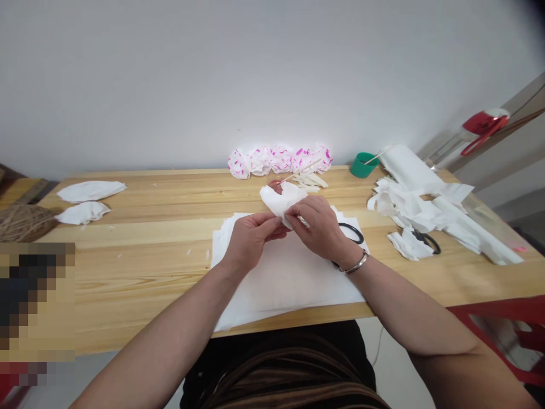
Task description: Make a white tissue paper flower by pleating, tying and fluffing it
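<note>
A small piece of white tissue paper [279,199] is pinched between the fingertips of both hands, over a stack of white sheets [272,289]. My left hand [253,238] grips its lower edge from the left. From the right, my right hand [317,224] pinches the same edge; a silver bracelet circles that wrist. Black scissor handles [351,233] show partly behind the right hand, and the blades are hidden. Just beyond the paper lie thin off-white strips [313,182] and a slim stick.
Pink-flecked white paper flowers [281,159] line the wall. A green cup [363,165], white scraps [402,207], a white roll [411,167] and more scissors [430,241] occupy the right. Folded white pieces [91,190] and a twine ball [28,221] are left.
</note>
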### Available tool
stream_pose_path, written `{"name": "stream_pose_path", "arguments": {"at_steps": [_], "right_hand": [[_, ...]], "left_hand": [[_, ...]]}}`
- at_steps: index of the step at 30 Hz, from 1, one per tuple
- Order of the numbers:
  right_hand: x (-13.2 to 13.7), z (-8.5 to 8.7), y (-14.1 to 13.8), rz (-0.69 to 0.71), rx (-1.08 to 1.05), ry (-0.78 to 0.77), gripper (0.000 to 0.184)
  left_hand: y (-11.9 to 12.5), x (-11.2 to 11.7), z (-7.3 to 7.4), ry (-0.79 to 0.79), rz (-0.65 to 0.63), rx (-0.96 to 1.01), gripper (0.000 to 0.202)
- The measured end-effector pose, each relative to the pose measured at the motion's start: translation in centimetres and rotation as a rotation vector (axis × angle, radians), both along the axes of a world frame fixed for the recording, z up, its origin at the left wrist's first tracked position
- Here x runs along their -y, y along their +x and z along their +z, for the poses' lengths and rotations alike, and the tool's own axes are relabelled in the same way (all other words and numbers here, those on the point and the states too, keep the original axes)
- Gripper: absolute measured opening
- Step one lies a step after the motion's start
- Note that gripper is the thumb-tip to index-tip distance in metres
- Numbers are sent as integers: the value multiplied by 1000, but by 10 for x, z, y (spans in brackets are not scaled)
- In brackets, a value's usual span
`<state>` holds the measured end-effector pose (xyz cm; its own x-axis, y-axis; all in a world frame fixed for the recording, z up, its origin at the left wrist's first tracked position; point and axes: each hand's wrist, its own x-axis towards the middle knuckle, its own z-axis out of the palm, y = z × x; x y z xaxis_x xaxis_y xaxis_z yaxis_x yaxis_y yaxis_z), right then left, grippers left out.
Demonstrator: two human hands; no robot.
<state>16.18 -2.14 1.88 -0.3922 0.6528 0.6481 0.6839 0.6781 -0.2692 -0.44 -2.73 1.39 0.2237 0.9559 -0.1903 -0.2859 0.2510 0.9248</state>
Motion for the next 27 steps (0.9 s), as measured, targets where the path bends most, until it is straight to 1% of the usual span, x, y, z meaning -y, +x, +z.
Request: {"name": "stream_pose_path", "arguments": {"at_steps": [7, 14, 17, 21, 27], "right_hand": [[-1, 1, 1, 16, -54, -40, 11], [-1, 1, 1, 4, 44, -31, 15], [-1, 1, 1, 8, 48, -36, 15], [0, 2, 0, 13, 2, -74, 12], [-1, 1, 0, 37, -131, -157, 9]], "left_hand": [[0, 0, 0, 0, -11, 16, 17], [1, 1, 2, -5, -5, -11, 17], [2, 1, 2, -7, 0, -18, 17], [1, 1, 2, 0, 3, -25, 18], [0, 1, 1, 0, 7, -23, 21]]}}
